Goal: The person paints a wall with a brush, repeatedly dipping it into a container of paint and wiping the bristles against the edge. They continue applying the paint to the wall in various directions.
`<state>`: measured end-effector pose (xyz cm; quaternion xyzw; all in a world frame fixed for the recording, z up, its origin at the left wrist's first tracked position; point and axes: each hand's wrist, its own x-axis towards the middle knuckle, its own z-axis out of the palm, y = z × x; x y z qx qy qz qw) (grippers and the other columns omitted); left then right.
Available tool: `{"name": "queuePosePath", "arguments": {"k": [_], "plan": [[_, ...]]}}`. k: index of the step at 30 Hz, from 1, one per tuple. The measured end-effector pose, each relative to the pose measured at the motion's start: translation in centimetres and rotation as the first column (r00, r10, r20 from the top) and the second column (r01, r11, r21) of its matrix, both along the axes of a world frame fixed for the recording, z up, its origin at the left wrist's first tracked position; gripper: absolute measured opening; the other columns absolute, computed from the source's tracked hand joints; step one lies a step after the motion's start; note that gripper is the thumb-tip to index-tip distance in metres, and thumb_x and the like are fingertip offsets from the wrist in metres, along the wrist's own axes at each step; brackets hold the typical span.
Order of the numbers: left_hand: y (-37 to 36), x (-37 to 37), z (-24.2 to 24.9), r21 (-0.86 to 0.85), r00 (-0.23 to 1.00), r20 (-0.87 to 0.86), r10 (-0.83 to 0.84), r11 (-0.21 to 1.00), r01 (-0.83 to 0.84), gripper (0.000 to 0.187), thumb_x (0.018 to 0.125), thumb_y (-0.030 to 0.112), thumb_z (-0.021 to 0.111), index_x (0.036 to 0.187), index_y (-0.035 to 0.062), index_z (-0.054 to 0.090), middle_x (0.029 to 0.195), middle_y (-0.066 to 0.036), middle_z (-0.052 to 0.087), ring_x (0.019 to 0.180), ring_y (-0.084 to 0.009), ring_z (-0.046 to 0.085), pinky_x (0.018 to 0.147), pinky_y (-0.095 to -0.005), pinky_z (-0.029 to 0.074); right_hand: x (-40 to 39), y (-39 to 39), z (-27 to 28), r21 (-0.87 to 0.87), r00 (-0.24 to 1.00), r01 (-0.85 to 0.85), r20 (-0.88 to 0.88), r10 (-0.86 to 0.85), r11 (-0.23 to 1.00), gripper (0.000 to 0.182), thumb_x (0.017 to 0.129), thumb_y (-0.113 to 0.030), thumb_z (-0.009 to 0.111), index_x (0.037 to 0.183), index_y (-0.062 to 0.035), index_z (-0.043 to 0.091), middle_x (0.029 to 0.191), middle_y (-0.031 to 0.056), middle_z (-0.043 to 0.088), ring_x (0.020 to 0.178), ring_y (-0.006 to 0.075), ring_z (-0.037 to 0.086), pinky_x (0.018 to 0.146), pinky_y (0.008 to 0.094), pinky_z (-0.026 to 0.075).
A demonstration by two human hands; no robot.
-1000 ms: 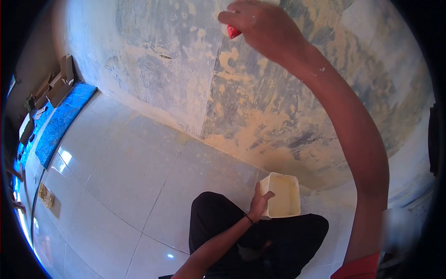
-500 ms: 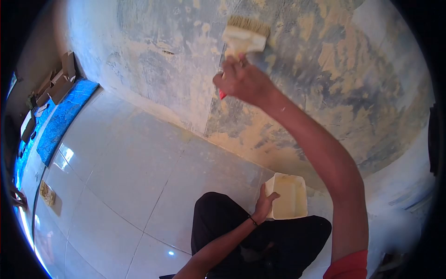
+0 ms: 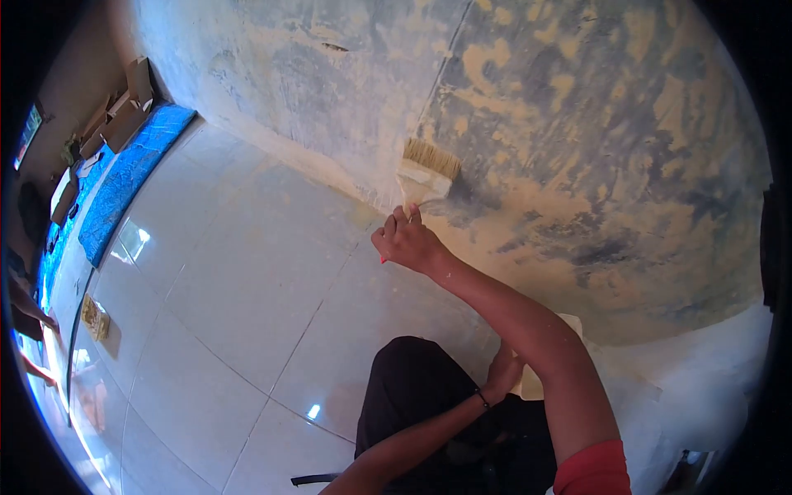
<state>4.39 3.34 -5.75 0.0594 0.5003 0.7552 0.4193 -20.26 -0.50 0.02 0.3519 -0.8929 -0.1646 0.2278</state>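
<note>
My right hand [image 3: 409,241] is closed around the handle of a wide paintbrush [image 3: 423,180], whose pale bristles point up and lie against the lower part of the wall [image 3: 569,140]. A bit of red handle shows below the fist. The wall is patchy, with grey areas and yellowish paint strokes. Beside my knee, my left hand [image 3: 503,373] grips a square cream paint container [image 3: 532,387]. My right forearm crosses in front of the container, hiding most of it and the left fingertips.
Glossy pale floor tiles [image 3: 239,247] run along the wall. A small yellowish tub [image 3: 95,318] stands at the left. Behind it lies a blue sheet [image 3: 136,177] with cardboard boxes [image 3: 124,120]. Another person's hands [image 3: 37,318] show at the far left edge.
My right hand has brought the brush down the wall, from high up to near the floor. The right forearm now covers much of the container. The view has shifted slightly.
</note>
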Motion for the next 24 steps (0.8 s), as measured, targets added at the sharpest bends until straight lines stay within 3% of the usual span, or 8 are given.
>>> {"name": "queuePosePath", "arguments": {"k": [4, 6, 11, 15, 18, 20, 21, 24], "plan": [[-0.8, 0.2, -0.5, -0.053, 0.969, -0.205, -0.139, 0.99, 0.131, 0.059, 0.082, 0.03, 0.058, 0.128, 0.0017, 0.035, 0.127, -0.02, 0.045, 0.115, -0.0316, 0.046, 0.093, -0.036, 0.036, -0.2, -0.9, -4.1, 0.003, 0.995, 0.046, 0.09, -0.046, 0.999, 0.048, 0.066, -0.045, 0.067, 0.079, -0.0016, 0.054, 0.078, 0.0226, 0.059, 0.09, 0.0369, 0.058, 0.075, 0.0557, 0.05], [-1.2, 0.7, -0.7, -0.263, 0.826, -0.401, -0.397, 0.913, 0.311, 0.056, 0.081, 0.03, 0.061, 0.124, 0.0015, 0.039, 0.127, -0.017, 0.044, 0.117, -0.025, 0.044, 0.093, -0.0366, 0.036, -0.3, -1.5, -6.0, -0.023, 0.987, 0.049, 0.152, -0.045, 0.999, 0.047, 0.066, -0.045, 0.067, 0.079, -0.002, 0.054, 0.077, 0.0223, 0.059, 0.089, 0.0366, 0.058, 0.074, 0.0568, 0.049], [-0.2, 0.7, 0.5, 0.053, 0.974, -0.122, -0.19, 0.979, 0.197, 0.07, 0.078, 0.025, 0.063, 0.132, 0.0003, 0.027, 0.134, -0.017, 0.035, 0.124, -0.0258, 0.033, 0.099, -0.0358, 0.028, -1.1, -2.3, -9.2, -0.047, 0.949, 0.08, 0.308, -0.062, 0.996, 0.043, 0.071, -0.045, 0.063, 0.078, -0.002, 0.061, 0.079, 0.0219, 0.061, 0.089, 0.0372, 0.056, 0.076, 0.0616, 0.046], [0.4, 0.4, 2.2, 0.321, 0.976, 0.217, -0.024, 0.946, -0.048, 0.085, 0.075, 0.019, 0.066, 0.139, -0.0008, 0.014, 0.141, -0.017, 0.025, 0.132, -0.0266, 0.022, 0.106, -0.0351, 0.02, -1.2, -2.1, -12.2, -0.061, 0.97, 0.048, 0.242, -0.031, 0.997, 0.042, 0.067, -0.043, 0.067, 0.072, -0.0039, 0.055, 0.071, 0.019, 0.058, 0.084, 0.0352, 0.058, 0.074, 0.0609, 0.046], [0.3, -0.7, 3.3, 0.236, 0.985, 0.17, 0.016, 0.97, -0.056, 0.091, 0.076, 0.017, 0.064, 0.142, 0.0019, 0.002, 0.144, -0.017, 0.018, 0.135, -0.0246, 0.015, 0.107, -0.033, 0.013, -1.0, -1.8, -13.9, -0.125, 0.953, 0.039, 0.303, 0.001, 0.991, 0.031, 0.074, -0.034, 0.061, 0.071, -0.0028, 0.06, 0.076, 0.0208, 0.061, 0.081, 0.0336, 0.057, 0.078, 0.0627, 0.045], [0.2, -0.7, 3.4, 0.146, 0.993, 0.115, 0.035, 0.988, -0.052, 0.089, 0.075, 0.019, 0.065, 0.141, 0.0011, 0.008, 0.14, -0.016, 0.026, 0.131, -0.0236, 0.021, 0.105, -0.032, 0.017, -0.8, -1.8, -14.5, -0.12, 0.952, 0.048, 0.307, -0.009, 0.992, 0.019, 0.075, -0.023, 0.059, 0.068, -0.005, 0.059, 0.073, 0.0171, 0.061, 0.078, 0.0297, 0.058, 0.078, 0.0616, 0.046], [0.2, -0.7, 3.4, 0.06, 0.997, 0.059, 0.048, 0.997, -0.052, 0.087, 0.075, 0.021, 0.066, 0.14, 0.0004, 0.013, 0.135, -0.015, 0.033, 0.128, -0.0226, 0.027, 0.104, -0.031, 0.021, -0.7, -1.7, -14.9, -0.124, 0.953, 0.049, 0.304, -0.009, 0.991, 0.019, 0.075, -0.023, 0.059, 0.068, -0.005, 0.059, 0.073, 0.0171, 0.061, 0.078, 0.0297, 0.058, 0.078, 0.0616, 0.046], [0.3, -0.8, 3.5, 0.109, 0.988, 0.141, 0.063, 0.991, -0.078, 0.088, 0.074, 0.02, 0.066, 0.14, 0.0002, 0.012, 0.137, -0.015, 0.031, 0.129, -0.0225, 0.026, 0.104, -0.0298, 0.018, -0.6, -1.4, -15.4, -0.094, 0.933, 0.056, 0.359, -0.018, 0.994, 0.032, 0.068, -0.037, 0.066, 0.07, -0.0075, 0.054, 0.07, 0.0122, 0.059, 0.079, 0.0275, 0.059, 0.071, 0.0517, 0.049]]}}
